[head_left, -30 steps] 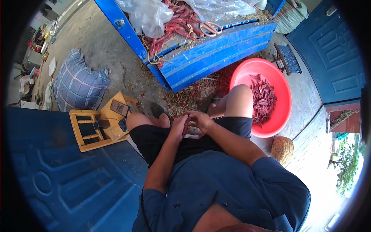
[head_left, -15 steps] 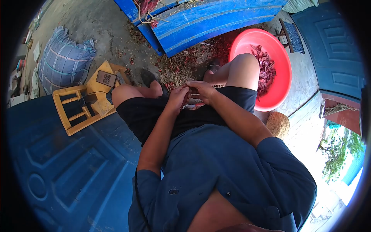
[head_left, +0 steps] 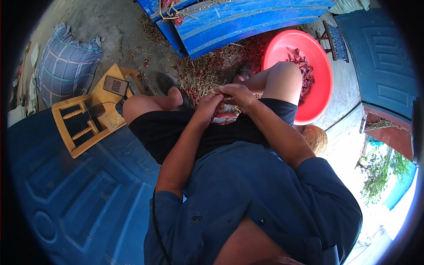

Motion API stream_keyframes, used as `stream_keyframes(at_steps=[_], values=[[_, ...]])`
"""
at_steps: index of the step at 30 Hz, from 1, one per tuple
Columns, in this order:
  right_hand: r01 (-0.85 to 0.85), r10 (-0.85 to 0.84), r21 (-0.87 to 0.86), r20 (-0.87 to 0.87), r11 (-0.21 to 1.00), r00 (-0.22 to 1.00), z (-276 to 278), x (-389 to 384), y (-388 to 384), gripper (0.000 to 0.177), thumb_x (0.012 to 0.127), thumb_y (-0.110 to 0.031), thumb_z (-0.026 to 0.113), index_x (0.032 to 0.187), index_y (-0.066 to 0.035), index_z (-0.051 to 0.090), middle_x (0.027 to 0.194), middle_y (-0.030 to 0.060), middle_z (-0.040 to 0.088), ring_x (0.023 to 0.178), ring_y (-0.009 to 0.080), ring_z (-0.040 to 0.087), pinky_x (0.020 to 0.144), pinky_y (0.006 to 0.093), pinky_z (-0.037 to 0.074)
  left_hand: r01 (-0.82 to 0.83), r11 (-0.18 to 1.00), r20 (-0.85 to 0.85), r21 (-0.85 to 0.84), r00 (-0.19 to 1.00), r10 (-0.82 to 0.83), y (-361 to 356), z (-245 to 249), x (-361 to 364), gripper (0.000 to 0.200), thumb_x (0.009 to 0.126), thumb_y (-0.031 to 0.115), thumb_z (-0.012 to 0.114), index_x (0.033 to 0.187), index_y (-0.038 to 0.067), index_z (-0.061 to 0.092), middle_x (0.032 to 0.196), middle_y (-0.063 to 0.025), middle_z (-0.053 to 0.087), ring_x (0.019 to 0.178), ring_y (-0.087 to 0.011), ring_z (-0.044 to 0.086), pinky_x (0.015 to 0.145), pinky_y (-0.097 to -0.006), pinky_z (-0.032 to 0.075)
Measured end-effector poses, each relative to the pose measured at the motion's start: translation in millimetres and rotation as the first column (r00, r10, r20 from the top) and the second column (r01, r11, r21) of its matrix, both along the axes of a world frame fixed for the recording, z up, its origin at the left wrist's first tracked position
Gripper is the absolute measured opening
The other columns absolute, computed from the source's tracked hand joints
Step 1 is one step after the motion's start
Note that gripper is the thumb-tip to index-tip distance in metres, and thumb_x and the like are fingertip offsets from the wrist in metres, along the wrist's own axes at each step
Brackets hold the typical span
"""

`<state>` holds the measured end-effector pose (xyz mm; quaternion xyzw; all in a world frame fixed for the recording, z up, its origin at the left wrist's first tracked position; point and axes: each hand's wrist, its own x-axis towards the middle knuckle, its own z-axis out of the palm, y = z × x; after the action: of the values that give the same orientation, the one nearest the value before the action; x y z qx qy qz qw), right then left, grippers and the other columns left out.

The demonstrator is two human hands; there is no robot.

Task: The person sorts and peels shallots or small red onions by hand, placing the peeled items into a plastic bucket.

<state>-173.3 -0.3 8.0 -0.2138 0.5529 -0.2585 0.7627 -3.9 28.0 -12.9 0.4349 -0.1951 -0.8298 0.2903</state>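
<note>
While sitting, has a checked blue bundle [head_left: 68,66] at far left on the floor [head_left: 119,31], with a wooden chair [head_left: 104,109] nearer. Brings left hand [head_left: 206,109] and right hand [head_left: 240,96] together just over the black shorts [head_left: 172,132], fingers [head_left: 216,100] bent inward; cannot tell whether pinching anything. Farther off, faces a blue panel [head_left: 243,28]. To the right, has dark red pods [head_left: 305,79] piled in a pinkish-red basin [head_left: 324,84], near a stool [head_left: 339,43] at far right.

Worn on the person's head, the camera looks forward and steeply down — a wide, rounded, dark-edged view — with the shirt [head_left: 247,185] close below, the left hand [head_left: 208,108] and right hand [head_left: 240,97] farther off near mid-frame, and the blue panel [head_left: 247,27] beyond, at the top.
</note>
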Motion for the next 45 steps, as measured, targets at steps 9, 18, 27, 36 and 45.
stream_keyframes(at_steps=[9,18,27,36,45], values=[[-0.778,0.076,-0.448,-0.845,0.44,0.53,-1,-19,-34,0.018,0.087,-0.03,0.066,0.086,-0.014,0.075,0.087,0.0096,0.066,0.09,0.0281,0.063,0.074,0.0421,0.051,-0.014,1.0,-0.027,0.027,1.0,0.015,-13,-1,-8,0.015,0.096,0.018,0.053,0.101,0.006,0.061,0.066,0.0047,0.049,0.05,-0.004,0.042,0.044,-0.02,0.031],[-0.912,0.099,-0.41,-0.908,0.006,0.408,45,-23,-73,0.017,0.089,-0.025,0.066,0.087,-0.009,0.072,0.081,0.0075,0.064,0.081,0.0264,0.063,0.069,0.0404,0.051,-0.064,0.997,-0.132,-0.03,0.989,0.06,-23,3,2,0.017,0.094,0.017,0.053,0.102,0.005,0.062,0.062,0.0076,0.043,0.047,-0.0023,0.037,0.042,-0.02,0.026],[-0.555,0.489,-0.069,-0.394,0.829,0.779,-10,-29,-58,0.025,0.092,-0.027,0.069,0.084,-0.004,0.065,0.069,0.0001,0.054,0.058,0.0108,0.054,0.051,0.0281,0.043,-0.034,0.999,-0.07,-0.042,0.997,0.031,-16,15,12,0.015,0.094,0.015,0.055,0.101,0.004,0.062,0.061,0.0067,0.044,0.047,-0.0025,0.038,0.041,-0.0198,0.027],[0.165,-0.178,0.148,0.076,0.975,0.981,14,-15,-42,0.021,0.095,-0.024,0.066,0.08,-0.011,0.058,0.066,-0.0026,0.049,0.053,0.0083,0.047,0.045,0.023,0.037,-0.139,0.987,-0.127,-0.083,0.984,0.128,-30,29,7,0.012,0.096,0.015,0.054,0.104,0.006,0.057,0.058,0.0081,0.04,0.043,-0.0019,0.033,0.04,-0.0196,0.025],[0.432,-0.539,0.406,0.198,0.806,0.819,-29,-2,-38,0.022,0.097,-0.022,0.062,0.078,-0.014,0.055,0.065,-0.0031,0.051,0.052,0.0085,0.048,0.042,0.0207,0.04,-0.172,0.985,-0.026,-0.017,0.985,0.172,-28,11,-6,0.005,0.094,0.015,0.053,0.095,0.009,0.054,0.057,0.0084,0.04,0.042,-0.0022,0.033,0.039,-0.0203,0.024]])
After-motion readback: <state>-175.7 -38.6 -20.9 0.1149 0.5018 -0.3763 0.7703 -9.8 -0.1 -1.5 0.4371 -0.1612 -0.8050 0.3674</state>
